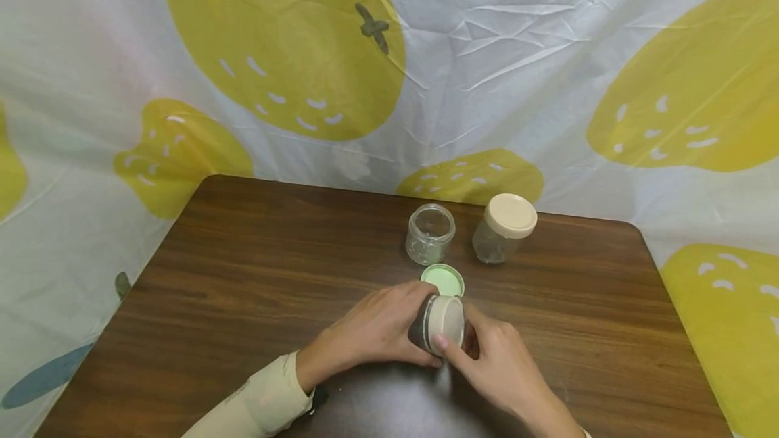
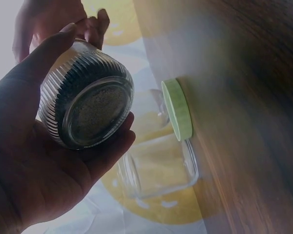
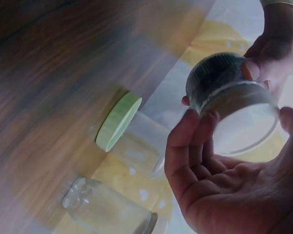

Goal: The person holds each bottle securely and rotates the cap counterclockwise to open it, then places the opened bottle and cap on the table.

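Note:
A small ribbed jar point(image 2: 95, 109) with dark contents is held tilted above the table, its base facing the left wrist camera. My left hand point(image 1: 389, 322) grips the jar's body, thumb on one side and fingers on the other. The jar's whitish lid point(image 1: 447, 325) faces up and to the right in the head view. My right hand point(image 1: 500, 360) holds this lid by its rim, between the thumb and curled fingers. Just beyond the hands, a light green lid point(image 1: 443, 280) lies on the table. Whether the whitish lid is loose cannot be told.
An open clear jar point(image 1: 429, 242) stands behind the green lid. To its right is a taller clear jar with a cream lid point(image 1: 512, 213). Both stand near the back edge of the brown wooden table point(image 1: 292, 249). A lemon-print cloth point(image 1: 499, 73) hangs behind and beside the table.

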The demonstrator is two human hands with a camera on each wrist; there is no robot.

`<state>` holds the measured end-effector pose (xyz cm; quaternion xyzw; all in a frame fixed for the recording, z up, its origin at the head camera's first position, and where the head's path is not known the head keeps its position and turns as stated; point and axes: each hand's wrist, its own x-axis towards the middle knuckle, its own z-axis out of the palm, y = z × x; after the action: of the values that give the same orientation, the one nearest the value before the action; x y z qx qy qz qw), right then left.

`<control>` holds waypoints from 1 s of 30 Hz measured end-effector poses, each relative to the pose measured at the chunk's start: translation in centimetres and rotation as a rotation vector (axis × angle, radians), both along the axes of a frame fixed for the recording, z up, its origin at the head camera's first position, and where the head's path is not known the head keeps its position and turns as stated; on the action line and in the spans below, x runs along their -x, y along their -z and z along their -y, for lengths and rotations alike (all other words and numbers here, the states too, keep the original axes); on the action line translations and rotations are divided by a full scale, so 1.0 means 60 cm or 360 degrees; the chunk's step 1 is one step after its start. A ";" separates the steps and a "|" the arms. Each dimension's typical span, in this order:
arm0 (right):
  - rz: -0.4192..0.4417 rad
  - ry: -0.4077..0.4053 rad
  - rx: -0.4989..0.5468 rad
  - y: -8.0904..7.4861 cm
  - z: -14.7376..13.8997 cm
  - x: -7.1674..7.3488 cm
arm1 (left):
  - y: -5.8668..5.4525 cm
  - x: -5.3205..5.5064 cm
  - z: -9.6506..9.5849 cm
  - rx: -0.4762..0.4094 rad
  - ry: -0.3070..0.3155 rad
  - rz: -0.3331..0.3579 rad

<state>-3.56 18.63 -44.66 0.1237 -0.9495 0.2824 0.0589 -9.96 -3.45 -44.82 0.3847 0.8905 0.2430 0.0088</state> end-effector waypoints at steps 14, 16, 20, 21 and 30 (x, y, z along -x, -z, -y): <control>-0.0142 -0.0246 0.0042 0.012 -0.019 -0.005 | -0.002 0.004 0.004 -0.0002 -0.0036 0.0007; -0.0155 -0.0255 0.0055 0.012 -0.019 -0.005 | -0.003 0.004 0.004 -0.0003 -0.0036 0.0017; -0.0187 -0.0250 0.0056 0.013 -0.017 -0.003 | -0.003 0.003 0.004 -0.0004 -0.0027 0.0034; -0.0196 -0.0249 0.0057 0.014 -0.016 -0.003 | -0.002 0.003 0.004 -0.0009 -0.0025 0.0038; -0.0224 -0.0250 0.0085 0.011 -0.012 -0.001 | -0.002 0.004 0.003 -0.0005 -0.0034 0.0046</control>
<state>-3.50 19.37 -45.30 0.2157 -0.9225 0.3020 0.1064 -10.21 -3.65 -44.68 0.3716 0.8939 0.2499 0.0185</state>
